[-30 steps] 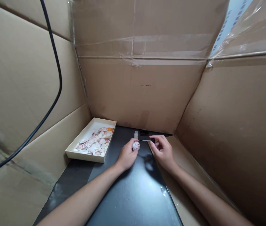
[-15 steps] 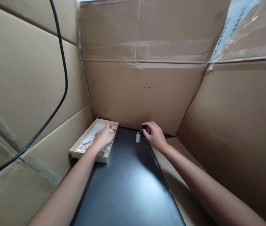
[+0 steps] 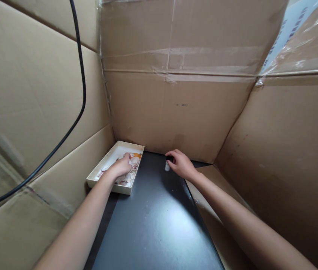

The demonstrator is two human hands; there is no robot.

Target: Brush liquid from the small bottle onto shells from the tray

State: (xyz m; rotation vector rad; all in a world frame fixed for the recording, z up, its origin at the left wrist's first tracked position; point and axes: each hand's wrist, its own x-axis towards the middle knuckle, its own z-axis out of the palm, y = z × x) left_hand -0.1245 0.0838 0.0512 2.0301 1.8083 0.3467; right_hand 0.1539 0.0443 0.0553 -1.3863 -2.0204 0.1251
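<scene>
At the far end of the dark tabletop [image 3: 153,217], my right hand [image 3: 183,164] grips the black cap [image 3: 170,158] of a small bottle [image 3: 167,167]. The cap sits at the bottle's mouth, and the pale, clear-looking body shows below it. My left hand [image 3: 122,166] reaches into a shallow cream box [image 3: 122,189] on the left. Its fingers are bent together among flat, shell-like pieces [image 3: 134,161], some whitish and pinkish, with an orange one at the back. What the left fingertips hold, if anything, is hidden.
Cardboard walls [image 3: 147,108] close in the table at the back and both sides. A black cable [image 3: 83,90] hangs at the left. Beyond the table's right edge lies a cardboard surface [image 3: 212,187].
My right hand has brought the cap, with its thin stem, from beside the bottle down onto its mouth. My left hand's fingers have shifted within the box. The view has moved slightly.
</scene>
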